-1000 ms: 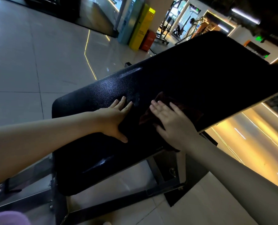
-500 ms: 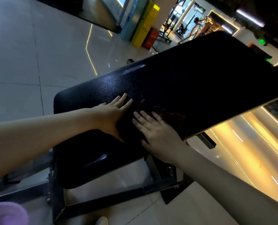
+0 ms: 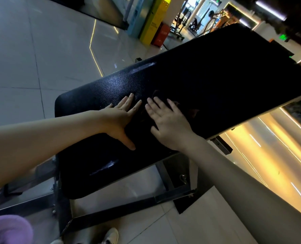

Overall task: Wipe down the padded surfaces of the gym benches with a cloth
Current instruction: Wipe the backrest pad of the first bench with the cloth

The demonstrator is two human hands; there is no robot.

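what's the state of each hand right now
Left hand: open, flat on the black textured bench pad.
Right hand: open, straight fingers pressing a dark crumpled cloth onto it.

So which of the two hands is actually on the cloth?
The right hand: it presses flat on the dark cloth, holding it against the black bench pad. The left hand lies on bare padding beside it.

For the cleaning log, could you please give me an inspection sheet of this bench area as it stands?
Surface: black pad, shiny streaks near its edges.
Job's things: dark cloth under the right hand, hard to make out.
Clutter: purple fabric at lower left.
Grippers: left hand flat on the pad; right hand flat on the cloth.
Cables: nothing seen.
Surroundings: tiled floor, yellow stand, gym machines behind.
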